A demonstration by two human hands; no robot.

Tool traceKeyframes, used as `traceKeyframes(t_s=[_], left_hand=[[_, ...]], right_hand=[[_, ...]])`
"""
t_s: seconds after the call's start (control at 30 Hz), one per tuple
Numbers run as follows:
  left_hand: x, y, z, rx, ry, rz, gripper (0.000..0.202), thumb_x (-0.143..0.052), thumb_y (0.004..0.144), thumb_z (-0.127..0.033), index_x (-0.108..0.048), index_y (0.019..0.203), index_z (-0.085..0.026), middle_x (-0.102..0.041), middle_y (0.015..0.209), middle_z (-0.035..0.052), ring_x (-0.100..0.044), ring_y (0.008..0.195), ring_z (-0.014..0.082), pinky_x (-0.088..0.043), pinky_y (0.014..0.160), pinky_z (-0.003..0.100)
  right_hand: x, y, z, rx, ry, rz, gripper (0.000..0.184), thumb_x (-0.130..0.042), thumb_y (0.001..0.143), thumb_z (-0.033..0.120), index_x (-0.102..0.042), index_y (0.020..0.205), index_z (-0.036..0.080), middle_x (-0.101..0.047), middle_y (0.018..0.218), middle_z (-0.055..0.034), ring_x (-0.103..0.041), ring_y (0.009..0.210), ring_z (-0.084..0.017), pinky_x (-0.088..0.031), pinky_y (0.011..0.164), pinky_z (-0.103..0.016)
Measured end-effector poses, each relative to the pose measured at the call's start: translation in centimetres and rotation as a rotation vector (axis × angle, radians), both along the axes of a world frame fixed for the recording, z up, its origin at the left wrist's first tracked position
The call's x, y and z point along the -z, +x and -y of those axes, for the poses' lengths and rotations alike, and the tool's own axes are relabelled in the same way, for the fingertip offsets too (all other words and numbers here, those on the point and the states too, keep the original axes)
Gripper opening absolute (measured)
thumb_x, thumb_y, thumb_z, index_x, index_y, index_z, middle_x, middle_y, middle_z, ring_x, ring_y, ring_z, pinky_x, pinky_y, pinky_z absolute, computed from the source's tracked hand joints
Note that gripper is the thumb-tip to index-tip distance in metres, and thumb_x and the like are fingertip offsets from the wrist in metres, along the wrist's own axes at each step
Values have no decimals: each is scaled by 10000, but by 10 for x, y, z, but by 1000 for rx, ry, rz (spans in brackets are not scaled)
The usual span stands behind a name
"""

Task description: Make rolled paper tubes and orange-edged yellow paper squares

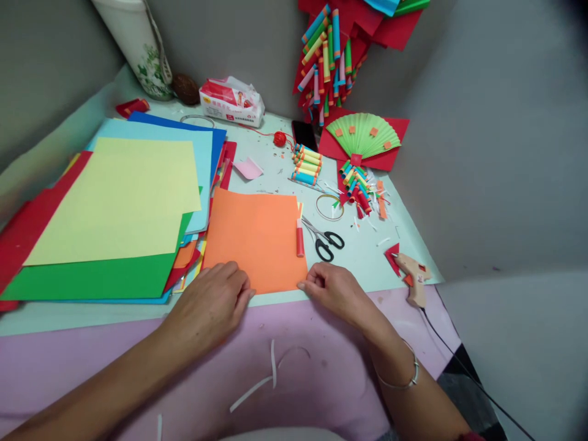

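Note:
An orange paper sheet (257,236) lies flat in front of me on the pale table. My left hand (211,306) rests on its near left edge with fingers curled onto the paper. The right hand (333,289) pinches the near right corner of the same sheet. A small red paper roll (299,237) lies along the sheet's right edge. Black-handled scissors (327,240) sit just right of it.
A stack of coloured sheets (124,208) fills the left. A glue gun (413,277) with its cord lies at the right. Tape ring (329,207), coloured paper rolls (307,165), green paper fan (362,136), tissue pack (232,101) and a phone (304,133) sit farther back. Grey partition walls surround.

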State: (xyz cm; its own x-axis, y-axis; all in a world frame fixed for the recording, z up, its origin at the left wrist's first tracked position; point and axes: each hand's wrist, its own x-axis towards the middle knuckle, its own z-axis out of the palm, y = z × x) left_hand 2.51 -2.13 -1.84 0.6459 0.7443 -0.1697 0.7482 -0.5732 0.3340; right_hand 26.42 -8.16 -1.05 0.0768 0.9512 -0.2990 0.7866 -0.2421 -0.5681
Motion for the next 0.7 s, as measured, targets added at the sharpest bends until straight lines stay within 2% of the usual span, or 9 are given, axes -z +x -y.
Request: traceKeyframes(t_s=[0.7], left_hand=[[7,-16,-3,-63,2,88,258,-437,926,-324,-596,768,-197,-622,797,57,-575,758,232,-408,733,372]], right_hand=[[1,1,1,-9,14,13,232,-617,862,318,-540,674,206,-579,679,31,-484,621,-123,-316,585,-256]])
